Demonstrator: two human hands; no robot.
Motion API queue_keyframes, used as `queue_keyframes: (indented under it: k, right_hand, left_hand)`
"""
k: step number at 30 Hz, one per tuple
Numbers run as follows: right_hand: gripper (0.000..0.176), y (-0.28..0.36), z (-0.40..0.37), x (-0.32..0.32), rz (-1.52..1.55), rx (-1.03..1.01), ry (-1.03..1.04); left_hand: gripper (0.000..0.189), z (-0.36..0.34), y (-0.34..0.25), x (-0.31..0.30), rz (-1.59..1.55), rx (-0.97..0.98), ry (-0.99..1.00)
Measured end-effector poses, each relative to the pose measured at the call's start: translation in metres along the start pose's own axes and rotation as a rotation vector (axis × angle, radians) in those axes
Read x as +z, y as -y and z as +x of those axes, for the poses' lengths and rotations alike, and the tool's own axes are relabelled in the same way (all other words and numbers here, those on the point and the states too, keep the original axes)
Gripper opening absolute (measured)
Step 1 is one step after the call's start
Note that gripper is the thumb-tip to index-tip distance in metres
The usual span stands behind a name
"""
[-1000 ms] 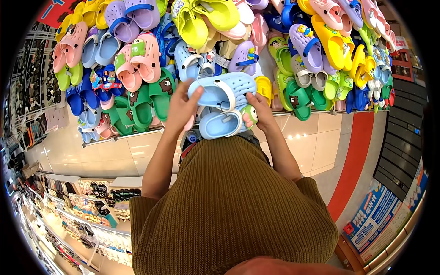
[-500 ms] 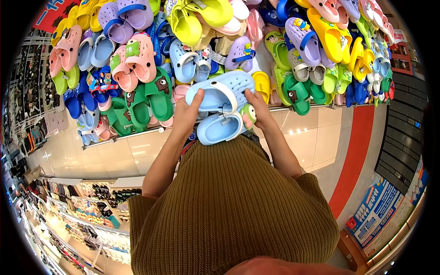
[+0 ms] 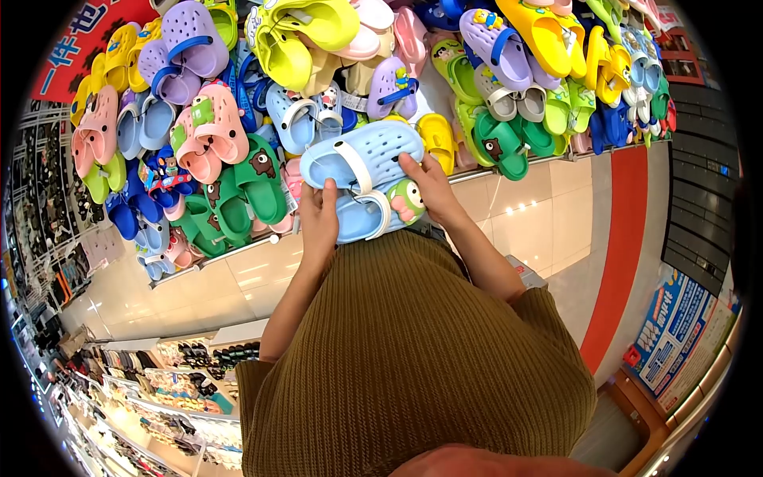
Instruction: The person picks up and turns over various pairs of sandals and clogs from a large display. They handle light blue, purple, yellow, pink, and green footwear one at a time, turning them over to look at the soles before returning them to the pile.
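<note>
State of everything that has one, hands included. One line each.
Left hand: closed on the heel end of the held pair
Right hand: closed on the toe end
Light blue clogs: held up, side by side
White straps: swung forward over the clogs
Green character charm: attached to the nearer clog
Lime clogs: on display, unheld
Pink clogs with green charms: on display, unheld

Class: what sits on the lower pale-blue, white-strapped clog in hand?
A rounded green-and-pink character decoration tops the front of the clog; the surface beneath is hidden.
</note>
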State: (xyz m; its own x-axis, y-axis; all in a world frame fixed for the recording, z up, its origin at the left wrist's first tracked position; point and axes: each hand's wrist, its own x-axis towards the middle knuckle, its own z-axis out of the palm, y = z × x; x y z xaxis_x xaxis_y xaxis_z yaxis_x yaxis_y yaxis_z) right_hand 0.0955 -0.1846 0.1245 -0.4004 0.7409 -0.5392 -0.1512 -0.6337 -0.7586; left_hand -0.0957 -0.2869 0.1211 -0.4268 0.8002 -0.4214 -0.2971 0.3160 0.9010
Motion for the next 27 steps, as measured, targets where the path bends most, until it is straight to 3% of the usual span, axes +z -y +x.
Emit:
queue_keyframes:
  k: [5,9,13,17,20,24,26,27]
  right_hand:
    - [0.048,0.01,-0.001,-0.002,-0.067,-0.05,0.041]
    - [0.051,0.011,0.016,-0.008,-0.215,-0.246,-0.038]
    - [0.046,0.015,0.035,-0.013,-0.104,-0.151,-0.078]
    - [0.044,0.008,0.045,-0.021,0.144,-0.093,0.08]
    - [0.04,0.003,0.051,-0.01,0.432,0.064,0.086]
    - [0.052,0.012,0.045,-0.002,0.338,0.199,0.111]
    - [0.075,0.008,0.046,-0.002,0.26,0.18,0.032]
    - [0.078,0.013,0.037,-0.003,0.241,0.197,0.041]
  left_hand:
    - [0.031,0.015,-0.004,-0.012,0.027,-0.005,0.035]
    - [0.03,0.012,-0.013,-0.008,0.019,-0.012,0.12]
    - [0.031,0.01,-0.006,-0.007,-0.035,-0.068,0.143]
    - [0.034,0.013,0.001,-0.014,-0.158,-0.172,0.19]
    - [0.034,0.01,-0.002,-0.008,-0.173,-0.1,0.151]
    - [0.033,0.015,-0.019,-0.009,-0.095,-0.09,0.068]
    - [0.033,0.018,-0.018,-0.007,-0.108,-0.107,-0.003]
    - [0.034,0.016,-0.019,-0.001,-0.116,-0.056,-0.078]
